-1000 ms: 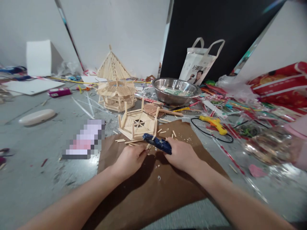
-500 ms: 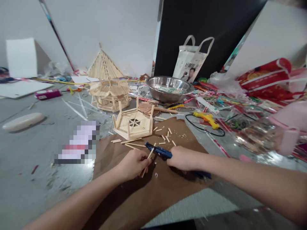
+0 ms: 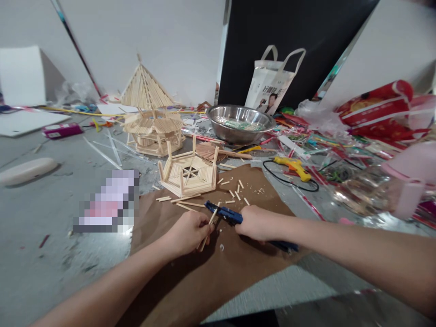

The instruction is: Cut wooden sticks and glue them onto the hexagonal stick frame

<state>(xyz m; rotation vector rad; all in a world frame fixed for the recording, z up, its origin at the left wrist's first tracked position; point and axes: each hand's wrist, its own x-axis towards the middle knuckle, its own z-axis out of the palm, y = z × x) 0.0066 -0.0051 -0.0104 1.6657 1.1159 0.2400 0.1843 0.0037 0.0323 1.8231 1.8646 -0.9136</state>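
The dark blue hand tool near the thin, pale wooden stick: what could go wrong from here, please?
The left hand holds the thin, pale wooden stick close to the dark blue hand tool in the right hand; a slip might pinch the left hand. The hexagonal, pale wooden frame stands just beyond, so the tool could knock it.

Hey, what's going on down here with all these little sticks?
A person is working with two bare hands over a brown sheet. The left hand holds a thin wooden stick, its upper end at the jaws of a blue hand tool gripped in the right hand. Short stick pieces lie scattered nearby. Beyond stand a six-sided stick frame and a taller, pointed-roof stick model.
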